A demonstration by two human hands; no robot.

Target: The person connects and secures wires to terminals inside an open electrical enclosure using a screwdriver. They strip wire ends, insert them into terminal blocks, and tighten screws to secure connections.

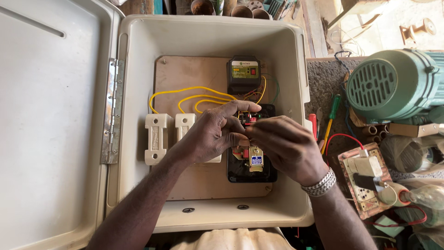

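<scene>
Head view looks down into an open cream enclosure (286,83) with a wooden backboard (185,78). On it sit two white fuse holders (157,139), a black relay unit (243,74) and a black contactor (252,169). Left hand (210,136) and right hand (286,146) meet over the contactor, fingers (240,107) pinched closed on a small wire end; steady, careful seating seems wise. Yellow wires (194,90) loop nearby.

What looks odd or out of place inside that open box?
The black starter unit under both hands, left hand and right hand, has no cover, so its inner parts show. The yellow wires loop loosely across the wooden backboard rather than running tidily. Nothing looks spilled or broken.
</scene>
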